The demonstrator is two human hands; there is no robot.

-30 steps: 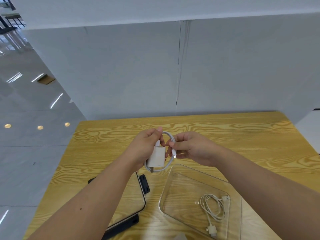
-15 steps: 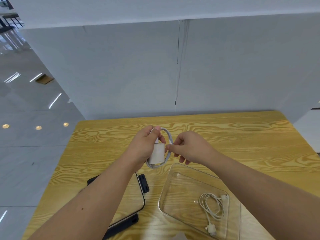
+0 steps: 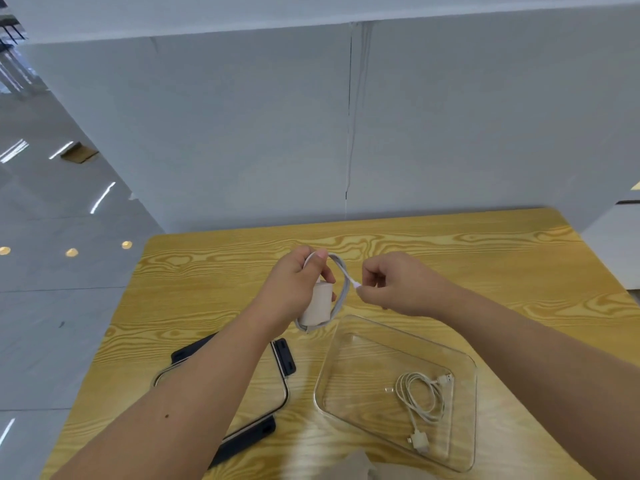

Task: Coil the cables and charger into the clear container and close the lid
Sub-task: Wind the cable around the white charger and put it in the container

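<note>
My left hand (image 3: pixel 294 289) grips a white charger block (image 3: pixel 316 306) above the table, with its white cable (image 3: pixel 341 282) looped around the block. My right hand (image 3: pixel 398 284) pinches the loose end of that cable just right of the loop. Below the hands, the clear container (image 3: pixel 464 362) lies open on the wooden table. A coiled white cable (image 3: pixel 420 398) rests inside it near the right side. The clear lid with dark clips (image 3: pixel 285 358) lies flat to the container's left, partly hidden by my left forearm.
The wooden table (image 3: pixel 485 271) ends at a grey partition wall behind. Its left edge drops to a glossy tiled floor. A pale object (image 3: pixel 353 465) peeks in at the bottom edge, in front of the container.
My right hand has pulled away from the charger to the right, drawing the cable end out of the loop. My left hand has kept hold of the charger and coil.
</note>
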